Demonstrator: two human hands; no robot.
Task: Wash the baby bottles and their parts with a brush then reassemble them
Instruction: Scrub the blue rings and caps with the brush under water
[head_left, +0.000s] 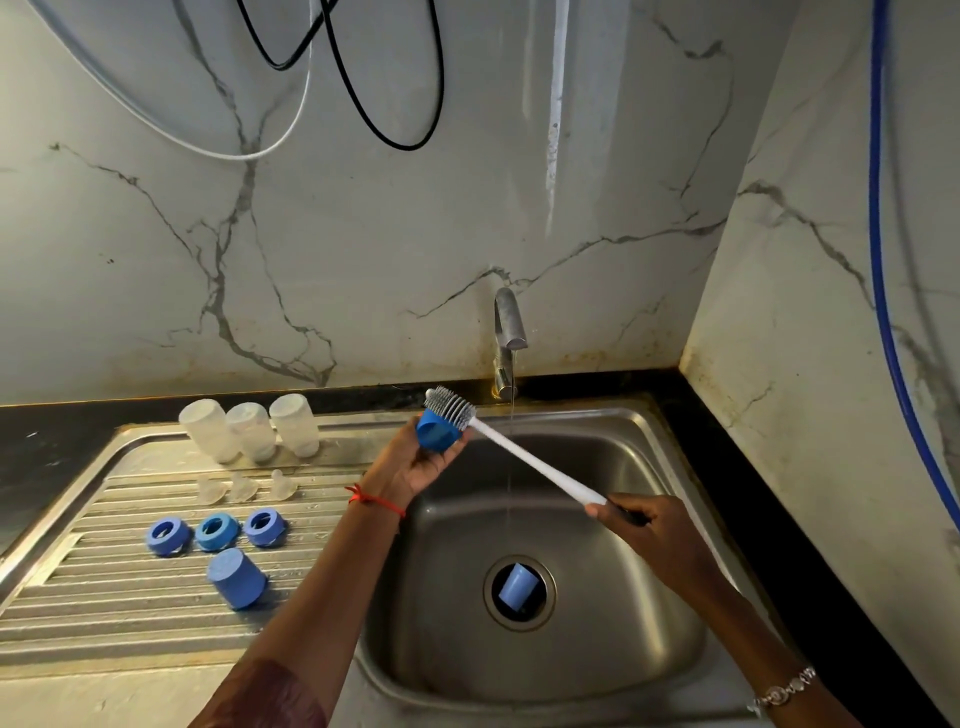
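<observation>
Scrubbing the round blue plastic cap (435, 435) clamped in my left hand (413, 470), bristles just above my fingertips; my right hand (649, 535) grips the white long-handled brush (524, 460). Next, probably, bristles must reach inside.

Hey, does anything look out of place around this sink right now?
Yes. One cap lies on its side in the sink's drain opening, while the rings and bottles sit in rows on the drainboard. It looks dropped, not placed.

Dim, even light; sharp centre, wide-angle bending at edges.
</observation>
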